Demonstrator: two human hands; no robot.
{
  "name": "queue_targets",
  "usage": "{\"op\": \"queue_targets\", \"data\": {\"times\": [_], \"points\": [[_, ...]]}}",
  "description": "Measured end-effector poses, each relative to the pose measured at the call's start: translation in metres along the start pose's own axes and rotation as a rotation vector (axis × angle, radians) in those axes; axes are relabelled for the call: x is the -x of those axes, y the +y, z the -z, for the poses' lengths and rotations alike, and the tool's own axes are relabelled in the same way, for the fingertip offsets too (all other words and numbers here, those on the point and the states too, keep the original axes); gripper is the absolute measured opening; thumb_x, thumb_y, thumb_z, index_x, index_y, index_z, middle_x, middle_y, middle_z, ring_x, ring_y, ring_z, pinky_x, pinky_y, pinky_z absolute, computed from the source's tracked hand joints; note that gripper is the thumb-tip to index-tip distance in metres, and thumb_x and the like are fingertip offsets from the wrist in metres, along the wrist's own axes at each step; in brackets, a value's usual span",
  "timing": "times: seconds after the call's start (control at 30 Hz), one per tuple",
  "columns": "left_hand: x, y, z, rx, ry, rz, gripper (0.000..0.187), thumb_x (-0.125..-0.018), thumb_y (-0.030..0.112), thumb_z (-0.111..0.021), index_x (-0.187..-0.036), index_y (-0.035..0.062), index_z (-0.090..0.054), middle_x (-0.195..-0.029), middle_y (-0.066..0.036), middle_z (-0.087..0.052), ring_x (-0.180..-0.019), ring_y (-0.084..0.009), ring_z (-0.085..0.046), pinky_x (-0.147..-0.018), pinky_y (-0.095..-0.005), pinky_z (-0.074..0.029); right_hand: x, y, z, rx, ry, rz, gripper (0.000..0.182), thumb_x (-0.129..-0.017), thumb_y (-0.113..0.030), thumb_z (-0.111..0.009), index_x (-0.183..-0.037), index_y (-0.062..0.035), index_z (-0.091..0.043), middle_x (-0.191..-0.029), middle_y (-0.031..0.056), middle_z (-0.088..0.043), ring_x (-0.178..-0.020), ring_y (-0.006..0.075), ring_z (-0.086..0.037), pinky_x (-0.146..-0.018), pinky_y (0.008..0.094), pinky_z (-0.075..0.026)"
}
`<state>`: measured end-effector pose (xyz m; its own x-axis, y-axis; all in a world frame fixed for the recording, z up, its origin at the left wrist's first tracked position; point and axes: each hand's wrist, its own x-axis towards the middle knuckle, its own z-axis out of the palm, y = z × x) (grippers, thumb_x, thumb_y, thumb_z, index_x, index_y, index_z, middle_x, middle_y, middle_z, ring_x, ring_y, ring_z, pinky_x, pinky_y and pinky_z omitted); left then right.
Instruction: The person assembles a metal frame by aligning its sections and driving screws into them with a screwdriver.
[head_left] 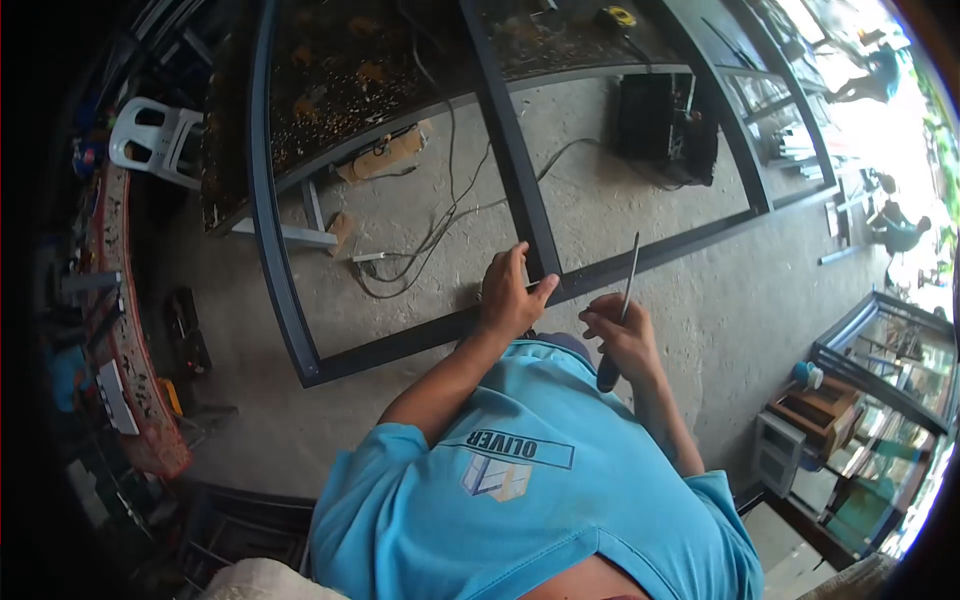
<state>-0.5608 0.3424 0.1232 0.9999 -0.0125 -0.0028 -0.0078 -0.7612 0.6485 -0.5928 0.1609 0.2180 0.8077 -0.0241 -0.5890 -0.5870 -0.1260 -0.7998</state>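
A dark metal frame (pixel 400 338) with crossbars lies in front of me, its near corner joint close to my body. My left hand (pixel 510 296) is at the joint where the middle bar (pixel 515 170) meets the near rail. Its thumb and forefinger are spread, with the fingertips right at the bar. To the right, my right hand (pixel 625 338) grips a screwdriver (pixel 632 268). The long thin shaft points up and away from me, and the dark handle shows below the palm.
Beneath the frame are a worktable (pixel 350 140) littered with shavings, loose cables (pixel 440 225) and a black box (pixel 655 130). A tape measure (pixel 617 17) lies on the tabletop. A white plastic chair (pixel 155 140) stands left; cabinets (pixel 815 410) stand right. Other people (pixel 897 228) are far right.
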Motion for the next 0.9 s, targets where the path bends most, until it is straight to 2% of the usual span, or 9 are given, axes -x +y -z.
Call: {"op": "queue_targets", "data": {"times": [0.1, 0.13, 0.2, 0.37, 0.47, 0.57, 0.6, 0.73, 0.9], "points": [[0.031, 0.028, 0.026, 0.66, -0.358, 0.024, 0.028, -0.089, 0.025, -0.066, -0.097, -0.0017, -0.067, -0.079, -0.005, -0.065, -0.068, -0.009, -0.058, -0.064, -0.0227, -0.049, 0.026, 0.037, 0.001, -0.159, 0.047, 0.1, 0.014, -0.086, -0.012, -0.068, -0.094, -0.0018, -0.062, -0.08, 0.0038, -0.067, -0.069, 0.012, -0.065, -0.054, 0.023, -0.047], [0.045, 0.033, 0.023, 0.646, -0.376, 0.01, 0.028, -0.089, 0.025, -0.066, -0.097, -0.0017, -0.067, -0.079, -0.005, -0.065, -0.068, -0.009, -0.058, -0.064, -0.0227, -0.049, 0.036, 0.05, 0.003, -0.191, 0.023, 0.089, 0.015, -0.085, -0.013, -0.069, -0.094, -0.0022, -0.062, -0.079, 0.0031, -0.067, -0.068, 0.0112, -0.064, -0.054, 0.0225, -0.047], [0.069, 0.042, 0.017, 1.047, -0.851, 0.316, 0.026, -0.09, 0.021, -0.065, -0.104, -0.0001, -0.067, -0.082, -0.002, -0.066, -0.071, -0.0073, -0.057, -0.064, -0.0231, -0.049, 0.052, 0.076, 0.005, -0.244, 0.001, 0.092, 0.017, -0.085, -0.014, -0.071, -0.094, -0.0026, -0.063, -0.079, 0.0025, -0.066, -0.068, 0.0103, -0.063, -0.054, 0.022, -0.046], [0.134, 0.048, -0.013, 1.076, -0.949, 0.536, 0.021, -0.091, 0.02, -0.063, -0.103, 0.0034, -0.066, -0.084, -0.001, -0.066, -0.073, -0.0075, -0.06, -0.066, -0.0232, -0.051, 0.101, 0.161, -0.001, -0.487, 0.121, 0.087, 0.019, -0.083, -0.016, -0.073, -0.092, -0.0034, -0.063, -0.074, -0.0003, -0.062, -0.06, 0.0064, -0.054, -0.053, 0.0209, -0.044], [0.167, 0.046, -0.024, 0.977, -0.887, 0.602, 0.017, -0.093, 0.02, -0.06, -0.099, 0.0051, -0.064, -0.079, 0.001, -0.063, -0.071, -0.0067, -0.059, -0.065, -0.0223, -0.05, 0.134, 0.197, -0.015, -0.649, 0.099, 0.074, 0.034, -0.084, -0.016, -0.071, -0.111, -0.0016, -0.056, -0.09, 0.005, -0.061, -0.075, 0.0096, -0.057, -0.064, 0.0226, -0.047], [0.178, 0.029, -0.035, 1.005, -0.749, 0.628, 0.012, -0.094, 0.022, -0.057, -0.094, 0.0098, -0.057, -0.084, 0.001, -0.06, -0.071, -0.0076, -0.059, -0.063, -0.0234, -0.049, 0.176, 0.218, -0.027, -0.439, -0.055, 0.257, 0.074, -0.082, -0.012, -0.071, -0.141, -0.0027, -0.029, -0.121, 0.0142, -0.05, -0.108, 0.0197, -0.049, -0.092, 0.0331, -0.043], [0.176, 0.027, -0.036, 1.019, -0.694, 0.651, 0.013, -0.094, 0.023, -0.057, -0.096, 0.01, -0.056, -0.087, 0.0, -0.06, -0.073, -0.0084, -0.06, -0.064, -0.0238, -0.05, 0.187, 0.225, -0.025, -0.186, -0.073, 0.291, 0.076, -0.08, -0.01, -0.07, -0.143, -0.0064, -0.028, -0.119, 0.0143, -0.052, -0.106, 0.022, -0.052, -0.092, 0.0326, -0.043], [0.163, 0.038, -0.028, 1.143, -0.517, 0.697, 0.015, -0.094, 0.023, -0.057, -0.096, 0.009, -0.055, -0.09, -0.002, -0.06, -0.079, -0.011, -0.061, -0.065, -0.0244, -0.051, 0.21, 0.233, -0.016, -0.142, 0.023, 0.207, 0.068, -0.077, -0.009, -0.07, -0.137, -0.0066, -0.039, -0.119, 0.0181, -0.058, -0.105, 0.0288, -0.059, -0.091, 0.033, -0.045], [0.152, 0.02, -0.022, 0.725, -0.368, 0.466, 0.011, -0.095, 0.017, -0.055, -0.098, 0.0064, -0.055, -0.092, -0.005, -0.061, -0.083, -0.0155, -0.064, -0.074, -0.0293, -0.054, 0.223, 0.245, -0.017, -0.085, 0.242, 0.367, 0.051, -0.075, -0.008, -0.07, -0.124, -0.0056, -0.056, -0.114, 0.0171, -0.063, -0.105, 0.0301, -0.062, -0.089, 0.0347, -0.048]]}}
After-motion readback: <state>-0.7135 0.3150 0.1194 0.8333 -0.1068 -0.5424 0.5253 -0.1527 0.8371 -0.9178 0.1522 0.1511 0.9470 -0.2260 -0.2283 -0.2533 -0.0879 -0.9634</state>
